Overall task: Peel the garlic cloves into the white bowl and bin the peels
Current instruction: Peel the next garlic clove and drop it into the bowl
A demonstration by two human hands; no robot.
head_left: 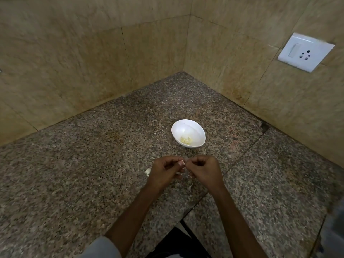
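Speckled granite table in a tiled corner, both hands at a garlic clove.
Left hand [163, 172] and right hand [204, 170], fingers curled, pinch the garlic clove [183, 164] between them, near side of the white bowl [194, 130] holding peeled cloves [185, 140]; another unpeeled clove [148, 171] lies left, peels [189, 187] beneath.

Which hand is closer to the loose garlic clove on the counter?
Left. The left hand is just beside the loose clove; the right hand is farther, past the left hand.
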